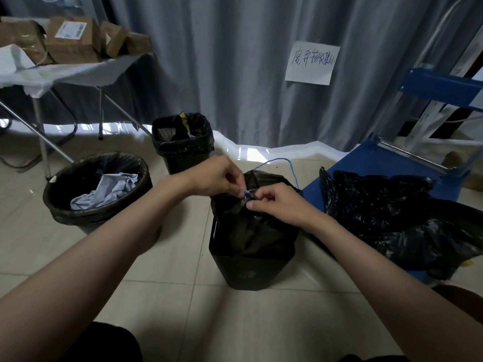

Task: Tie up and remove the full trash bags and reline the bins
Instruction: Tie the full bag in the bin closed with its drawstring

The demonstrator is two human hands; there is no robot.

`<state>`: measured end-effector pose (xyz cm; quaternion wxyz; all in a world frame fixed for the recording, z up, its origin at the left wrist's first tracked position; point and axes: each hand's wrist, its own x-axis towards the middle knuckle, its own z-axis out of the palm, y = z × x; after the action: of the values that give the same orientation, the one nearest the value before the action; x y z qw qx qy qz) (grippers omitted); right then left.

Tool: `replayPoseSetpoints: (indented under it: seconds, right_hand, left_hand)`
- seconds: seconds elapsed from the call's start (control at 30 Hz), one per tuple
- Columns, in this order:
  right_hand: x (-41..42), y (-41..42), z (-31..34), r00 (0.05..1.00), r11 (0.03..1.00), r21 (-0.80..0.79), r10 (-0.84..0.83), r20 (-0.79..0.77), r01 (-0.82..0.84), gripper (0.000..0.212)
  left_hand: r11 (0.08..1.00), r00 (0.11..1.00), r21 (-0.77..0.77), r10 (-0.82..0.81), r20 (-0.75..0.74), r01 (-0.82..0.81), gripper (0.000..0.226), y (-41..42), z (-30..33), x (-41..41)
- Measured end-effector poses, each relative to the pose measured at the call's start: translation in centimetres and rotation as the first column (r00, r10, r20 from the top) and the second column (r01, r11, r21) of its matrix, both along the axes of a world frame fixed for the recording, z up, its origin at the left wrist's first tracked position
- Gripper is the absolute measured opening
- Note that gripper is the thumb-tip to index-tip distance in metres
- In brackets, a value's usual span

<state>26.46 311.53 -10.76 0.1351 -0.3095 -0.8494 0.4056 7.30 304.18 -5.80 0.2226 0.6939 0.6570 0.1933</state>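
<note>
Pinching hard with both hands right now: my left hand (217, 176) has the blue string (285, 163) between thumb and fingertip at the gathered neck of the bag (251, 226), and my right hand (277, 202) pinches the bunched plastic just beside it, fingers curled in.

Scanning left to right: the table (78, 71) with boxes (73, 37) sits far left, then the round bin (96, 189) with crumpled cloth in it, then the square bin (183, 142) further back, both still lined and full-ish. Dead center is the bin (251, 267) I'm working on, bag still sitting inside it with the neck pulled up. A loose loop of string arcs up behind the hands. To the right, spare bags (392, 212) lie heaped on the floor and over the edge of the blue cart (379, 158).

What worries me: the knot doesn't look cinched yet, I think. If either pinch slips, the neck opens back up and the string slides off. That long loop could also snag on a finger when I pull tight. Yanking too hard might tear the thin plastic.
</note>
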Motion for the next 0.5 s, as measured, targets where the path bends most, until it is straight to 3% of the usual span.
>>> replayPoseSetpoints:
  seconds: [0.1, 0.17, 0.23, 0.4, 0.43, 0.5]
  right_hand:
    - [-0.1, -0.1, 0.1, 0.982, 0.989, -0.133, -0.084, -0.17, 0.062, 0.021]
    - [-0.1, -0.2, -0.4, 0.975, 0.982, -0.176, -0.103, -0.197, 0.068, 0.023]
    - [-0.2, -0.3, -1.4, 0.987, 0.984, -0.173, -0.071, -0.141, 0.046, 0.024]
    - [0.3, 0.1, -3.8, 0.975, 0.998, -0.039, 0.048, 0.215, -0.041, 0.031]
    - [0.5, 0.2, -3.7, 0.973, 0.998, -0.032, 0.051, 0.224, -0.045, 0.027]
    - [0.4, 0.0, -2.8, 0.996, 0.998, -0.069, 0.003, 0.084, 0.002, 0.02]
  left_hand:
    - [0.993, 0.994, 0.107, 0.046, 0.101, -0.057, 0.002, 0.0, 0.7, -0.5]
    - [0.979, 0.981, 0.177, 0.074, 0.178, -0.105, 0.004, 0.0, 1.1, -0.6]
    - [0.963, 0.96, 0.225, 0.086, 0.266, -0.148, 0.006, 0.0, 1.4, -0.7]
    - [0.939, 0.923, 0.266, 0.111, 0.369, -0.219, 0.008, 0.0, 1.8, -0.4]
    - [0.94, 0.922, 0.263, 0.107, 0.373, -0.216, 0.007, 0.0, 1.8, -0.1]
    - [0.945, 0.922, 0.262, 0.087, 0.377, -0.196, 0.004, -0.1, 1.9, 0.5]
